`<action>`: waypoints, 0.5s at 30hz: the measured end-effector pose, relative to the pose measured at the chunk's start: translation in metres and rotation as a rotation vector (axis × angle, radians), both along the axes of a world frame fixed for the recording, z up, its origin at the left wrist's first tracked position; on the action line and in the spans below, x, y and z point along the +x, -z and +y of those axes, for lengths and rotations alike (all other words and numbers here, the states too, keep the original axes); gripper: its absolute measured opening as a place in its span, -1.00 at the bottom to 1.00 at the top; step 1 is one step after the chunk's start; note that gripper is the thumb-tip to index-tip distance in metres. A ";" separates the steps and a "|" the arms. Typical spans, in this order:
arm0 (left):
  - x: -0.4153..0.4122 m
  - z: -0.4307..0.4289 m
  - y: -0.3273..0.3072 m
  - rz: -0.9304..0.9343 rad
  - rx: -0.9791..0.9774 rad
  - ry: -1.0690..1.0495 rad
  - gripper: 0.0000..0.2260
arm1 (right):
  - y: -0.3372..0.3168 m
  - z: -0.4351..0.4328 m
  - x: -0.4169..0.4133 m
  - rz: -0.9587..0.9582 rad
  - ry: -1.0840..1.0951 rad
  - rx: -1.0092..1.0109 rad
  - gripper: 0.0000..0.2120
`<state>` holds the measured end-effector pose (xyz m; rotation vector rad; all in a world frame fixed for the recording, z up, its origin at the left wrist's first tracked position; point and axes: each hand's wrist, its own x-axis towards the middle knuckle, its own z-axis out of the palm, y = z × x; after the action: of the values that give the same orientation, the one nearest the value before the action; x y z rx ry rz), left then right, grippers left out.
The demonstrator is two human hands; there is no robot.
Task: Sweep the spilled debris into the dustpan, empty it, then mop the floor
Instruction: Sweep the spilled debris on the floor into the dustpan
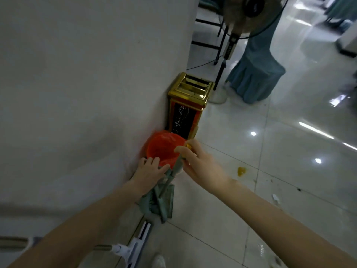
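Nearest: white mop (135,246) lies on the floor (289,144) along the wall (77,93), parked, untouched; mopping not yet begun by my reading. Above it the grey-green dustpan (158,202) stands near-vertical, mouth down by the wall base, its handle rising toward the bin. Left hand (149,171) rests at the top of the handle w/ fingers spread over the rim of the red-bagged bin (163,148); appears to steady bag or pan; true clamp cannot be told. Right hand (197,161) is closed round the slim handle (178,165) near a yellow end piece (188,146), pinch-type grip, prob. to tip or set the pan. Pan content not visible. To the right, yellow stain (241,171) and scattered specks remain on the tiles, so sweep looks incomplete. Further on: gold-topped bin (190,89) vs. wall, then fan stand (220,93) and covered chair (257,74).
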<state>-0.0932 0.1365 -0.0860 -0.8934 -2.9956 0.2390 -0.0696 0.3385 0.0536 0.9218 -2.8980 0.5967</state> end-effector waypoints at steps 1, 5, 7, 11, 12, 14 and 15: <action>0.003 0.014 -0.008 -0.008 0.005 0.027 -0.57 | -0.004 0.015 0.008 0.016 0.036 -0.003 -0.60; 0.016 0.081 -0.033 -0.066 -0.011 0.131 -0.53 | -0.028 0.077 0.047 0.056 0.154 -0.016 -0.66; 0.027 0.121 -0.043 -0.071 -0.018 0.212 -0.53 | -0.037 0.110 0.068 0.062 0.218 -0.030 -0.63; 0.054 0.202 -0.048 -0.079 0.000 0.343 -0.46 | -0.040 0.177 0.110 0.080 0.409 -0.057 -0.67; 0.057 0.221 -0.041 -0.124 0.018 0.356 -0.47 | -0.038 0.192 0.119 0.085 0.447 -0.046 -0.70; 0.063 0.255 -0.025 -0.183 0.066 0.365 -0.55 | -0.034 0.220 0.136 0.110 0.483 -0.024 -0.75; 0.065 0.269 -0.012 -0.196 0.034 0.391 -0.53 | -0.032 0.232 0.144 0.117 0.484 -0.015 -0.74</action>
<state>-0.0287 0.4057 -0.0740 -1.5493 -2.8910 0.0985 0.0739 0.5709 0.0853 0.2189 -2.8429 0.4995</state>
